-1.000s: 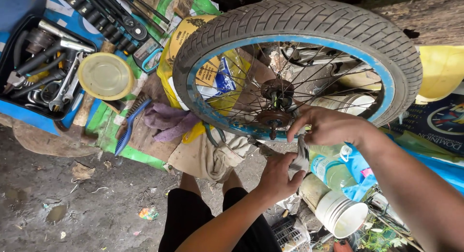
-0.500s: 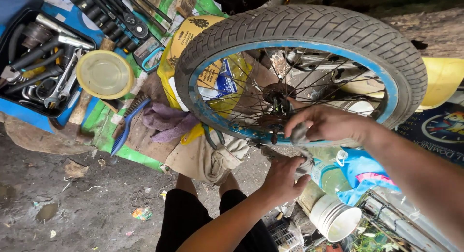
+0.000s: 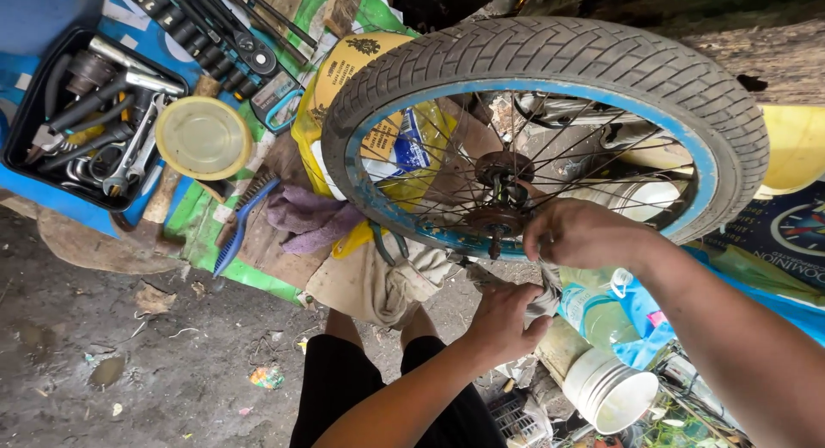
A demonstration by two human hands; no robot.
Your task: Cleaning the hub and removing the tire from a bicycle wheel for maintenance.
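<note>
My left hand and right hand pinch a grey rag against the blue rim; I judge wiping barely begun, most rim still grimy

Bicycle wheel with blue rim, both hands gripping a grey rag beneath its hub

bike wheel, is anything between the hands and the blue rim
Nothing visible is. The right hand rests on the lower edge of the bike wheel near the axle, and the left hand just below grips a grey rag held up at the rim.
</note>
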